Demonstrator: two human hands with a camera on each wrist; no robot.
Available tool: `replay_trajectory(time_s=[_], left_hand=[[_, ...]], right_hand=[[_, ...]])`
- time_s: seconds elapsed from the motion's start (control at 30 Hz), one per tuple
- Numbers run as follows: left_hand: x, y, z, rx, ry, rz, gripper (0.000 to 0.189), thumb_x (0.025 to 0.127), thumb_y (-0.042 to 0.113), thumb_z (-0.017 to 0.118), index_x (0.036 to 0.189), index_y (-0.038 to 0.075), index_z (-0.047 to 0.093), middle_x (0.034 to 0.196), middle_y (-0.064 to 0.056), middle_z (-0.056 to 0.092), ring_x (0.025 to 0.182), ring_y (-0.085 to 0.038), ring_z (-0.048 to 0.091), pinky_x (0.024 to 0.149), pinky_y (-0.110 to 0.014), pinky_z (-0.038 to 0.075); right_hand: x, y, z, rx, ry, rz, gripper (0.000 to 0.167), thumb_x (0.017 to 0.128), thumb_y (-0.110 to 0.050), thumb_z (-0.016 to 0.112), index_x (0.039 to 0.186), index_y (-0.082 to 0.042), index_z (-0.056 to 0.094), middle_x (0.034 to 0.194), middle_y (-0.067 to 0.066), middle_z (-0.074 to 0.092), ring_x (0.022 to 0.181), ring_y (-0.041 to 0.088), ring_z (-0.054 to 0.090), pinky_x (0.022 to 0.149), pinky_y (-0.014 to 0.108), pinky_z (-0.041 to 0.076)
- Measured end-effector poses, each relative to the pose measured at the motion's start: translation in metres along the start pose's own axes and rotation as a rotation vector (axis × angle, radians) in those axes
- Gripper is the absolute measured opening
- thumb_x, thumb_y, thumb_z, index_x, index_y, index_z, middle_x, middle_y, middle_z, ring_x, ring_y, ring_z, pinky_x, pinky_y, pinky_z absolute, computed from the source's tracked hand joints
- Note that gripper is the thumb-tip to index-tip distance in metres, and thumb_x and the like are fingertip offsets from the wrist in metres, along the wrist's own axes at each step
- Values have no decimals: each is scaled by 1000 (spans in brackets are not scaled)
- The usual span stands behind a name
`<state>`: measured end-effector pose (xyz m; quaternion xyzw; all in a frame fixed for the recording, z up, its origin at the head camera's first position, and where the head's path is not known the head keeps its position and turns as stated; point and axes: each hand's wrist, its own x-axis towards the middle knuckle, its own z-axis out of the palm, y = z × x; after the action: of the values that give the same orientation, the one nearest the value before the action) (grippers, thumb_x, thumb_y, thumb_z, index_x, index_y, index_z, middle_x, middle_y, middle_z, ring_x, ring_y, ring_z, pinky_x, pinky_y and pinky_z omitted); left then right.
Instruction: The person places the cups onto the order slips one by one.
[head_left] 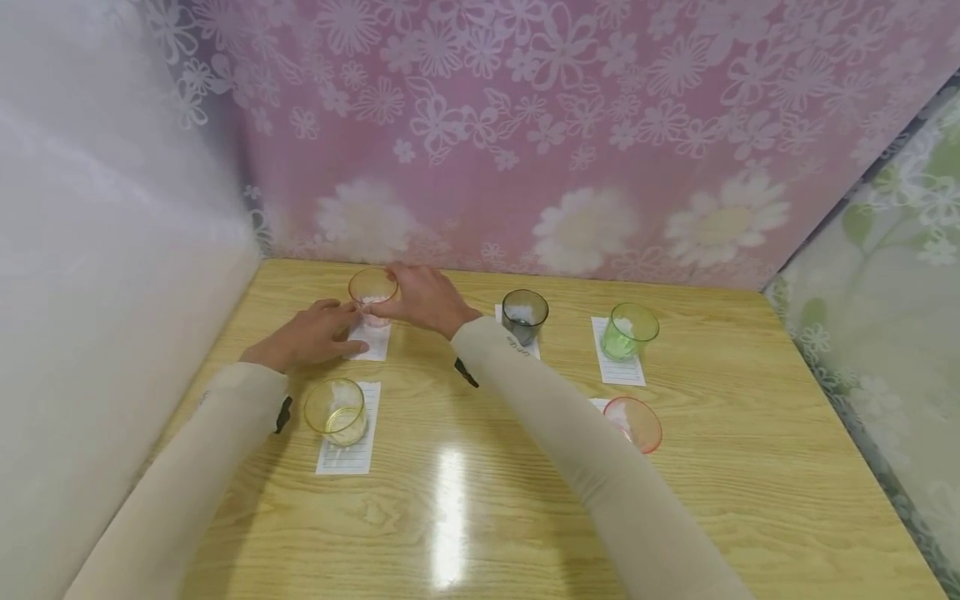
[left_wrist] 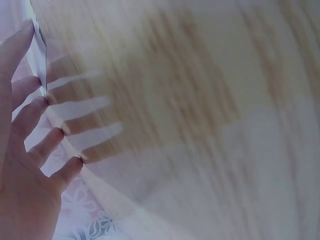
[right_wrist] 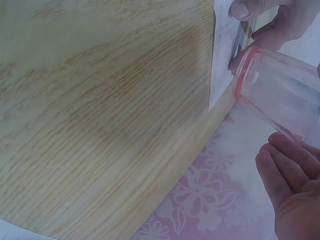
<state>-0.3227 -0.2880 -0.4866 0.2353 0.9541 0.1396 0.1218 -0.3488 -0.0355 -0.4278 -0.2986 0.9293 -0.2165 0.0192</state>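
My right hand [head_left: 429, 298] grips a pink-tinted glass [head_left: 372, 286] at the far left of the table, thumb on one side and fingers on the other. Something white lies inside the glass. In the right wrist view its red-edged base [right_wrist: 244, 75] is close over a lined paper slip [right_wrist: 221, 60]. Beside it, my left hand [head_left: 311, 335] rests with spread fingers at the slip, the thumb reaching over its near part. The left wrist view shows these fingertips [left_wrist: 73, 164] touching down on the wooden surface and at the paper's edge.
Nearer me stands a yellow glass [head_left: 335, 412] on a lined slip [head_left: 352, 458]. To the right are a dark grey glass [head_left: 525, 315], a green glass [head_left: 628, 332] and a red-rimmed glass [head_left: 637, 423], partly behind my right sleeve. Floral curtains [head_left: 480, 133] border the wooden table [head_left: 510, 517].
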Motion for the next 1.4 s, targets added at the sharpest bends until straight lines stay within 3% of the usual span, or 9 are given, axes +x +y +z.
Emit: replay_trajectory(time_s=[0.2,0.47,0.73,0.87,1.13,1.4], left_hand=[[1,0,3,-8,10,-39,86,104,65,66,169,13,42,172,-22,42,161,-54,28,122,-82,28],[-3,2,-2,-6,-28,-12,79,110,53,63,169,6,39,177,-23,30,162,-54,24,122,-83,26],[-4,2,-1,-30,-27,-22,84,108,54,64,172,10,33,177,-23,32,162,-54,23,121,-86,24],[-3,1,1,-51,1,-23,84,107,54,67,172,12,36,174,-20,39,161,-53,27,120,-86,24],[1,2,4,-65,28,-32,69,105,55,70,161,17,55,168,-16,50,161,-50,30,119,-89,23],[1,4,3,-50,33,-39,67,104,59,68,156,18,59,165,-16,54,161,-50,30,120,-86,25]], right_hand=[[-1,0,2,-3,4,-6,76,98,-65,75,148,-9,63,134,7,74,86,15,70,90,35,62],[2,0,7,-9,1,1,81,97,-67,74,151,-8,62,138,7,74,99,18,75,92,36,63],[2,-1,10,-4,-15,7,83,97,-66,75,152,-7,60,143,7,73,108,20,76,97,37,63],[1,-3,13,4,-19,0,81,97,-67,74,152,-9,60,142,6,73,112,21,75,98,37,62],[0,-4,19,-7,-26,-8,81,96,-67,75,151,-8,60,123,5,76,90,15,71,85,33,62],[-2,-3,24,-2,-20,-9,86,97,-65,75,156,-5,57,120,9,78,90,18,75,88,36,64]])
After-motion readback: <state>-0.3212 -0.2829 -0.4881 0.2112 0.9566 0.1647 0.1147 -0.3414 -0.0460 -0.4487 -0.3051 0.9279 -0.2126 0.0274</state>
